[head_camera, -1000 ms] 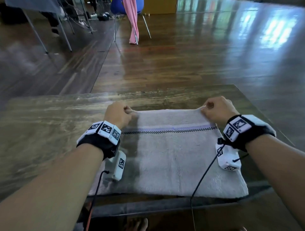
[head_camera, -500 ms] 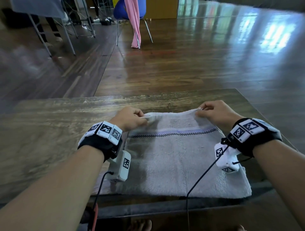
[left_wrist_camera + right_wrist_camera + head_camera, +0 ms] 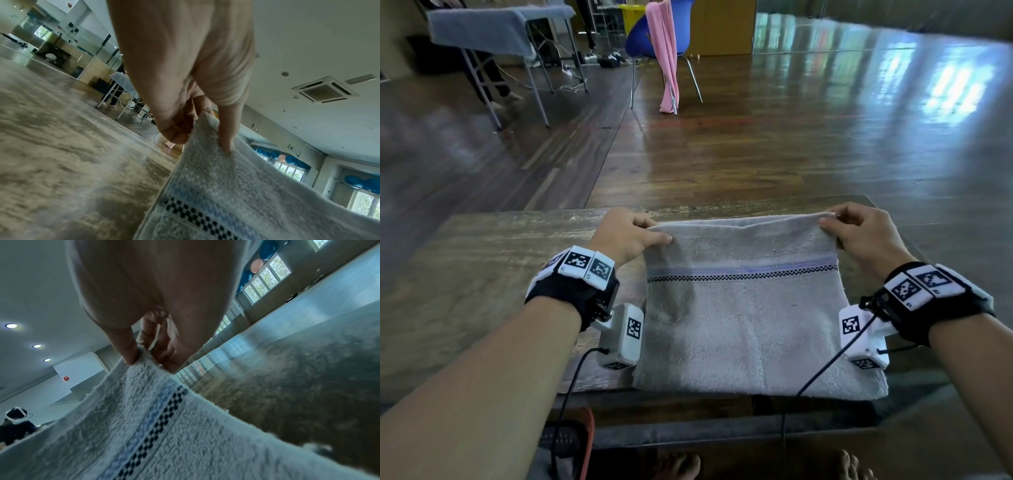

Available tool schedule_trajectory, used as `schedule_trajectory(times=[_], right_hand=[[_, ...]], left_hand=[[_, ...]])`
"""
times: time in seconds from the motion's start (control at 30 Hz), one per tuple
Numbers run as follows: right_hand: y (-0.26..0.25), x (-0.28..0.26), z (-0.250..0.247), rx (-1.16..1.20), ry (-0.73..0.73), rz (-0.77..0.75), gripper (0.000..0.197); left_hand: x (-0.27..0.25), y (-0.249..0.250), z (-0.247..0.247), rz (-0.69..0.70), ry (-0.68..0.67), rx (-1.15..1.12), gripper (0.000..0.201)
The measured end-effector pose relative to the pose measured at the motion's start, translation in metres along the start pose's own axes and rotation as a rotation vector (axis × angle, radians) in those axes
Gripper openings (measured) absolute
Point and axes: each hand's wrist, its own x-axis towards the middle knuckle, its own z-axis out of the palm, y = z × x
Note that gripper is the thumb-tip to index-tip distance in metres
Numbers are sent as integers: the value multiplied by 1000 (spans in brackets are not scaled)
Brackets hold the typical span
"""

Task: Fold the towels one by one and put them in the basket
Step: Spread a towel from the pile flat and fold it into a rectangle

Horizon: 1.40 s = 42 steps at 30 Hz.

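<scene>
A pale grey towel [image 3: 750, 329] with a lilac band and a black checked stripe lies on the wooden table [image 3: 482, 274], its near edge at the table's front. My left hand [image 3: 640, 236] pinches the towel's far left corner, and my right hand [image 3: 835, 222] pinches the far right corner. Both corners are lifted off the table, so the far edge hangs taut between the hands. The left wrist view shows thumb and fingers [image 3: 226, 139] clamped on the towel [image 3: 236, 194]. In the right wrist view the fingers [image 3: 129, 352] pinch the towel [image 3: 164, 426] likewise. No basket is in view.
Beyond the table lies an open wooden floor [image 3: 791, 137]. A blue chair [image 3: 650, 34] draped with a pink towel [image 3: 664, 58] stands at the far centre. A folding table with a grey-blue cover [image 3: 482, 31] stands at the far left. Bare feet [image 3: 674, 466] show under the near edge.
Both hands have raised the towel's far edge off the table and drawn it slightly toward me. The head view has tilted up, showing more of the room.
</scene>
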Motion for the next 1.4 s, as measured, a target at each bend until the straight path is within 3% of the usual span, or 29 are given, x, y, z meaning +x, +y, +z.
schedule_trajectory(times=[0.3,0.57,0.77,1.1,1.27,1.4], right_hand=[[15,-6,-3,-144,17,101,11],[17,-22,-3,-520,-111,-152,8],[17,-24,-3,-567,-238,-147,16],[2,-18,-10,-400,-58,-204,10],[-4,-12,-15,-617,-68,-299,13],[-20,-8,-20,-669,58,-249,17]], left_hand=[[-10,-1,-4,-49,7,52,11],[-13,-6,1,-53,-37,288,8],[-16,-4,8,-16,-93,404,6],[-12,1,6,48,-20,369,9],[-15,17,4,134,23,430,10],[-16,40,0,129,109,362,12]])
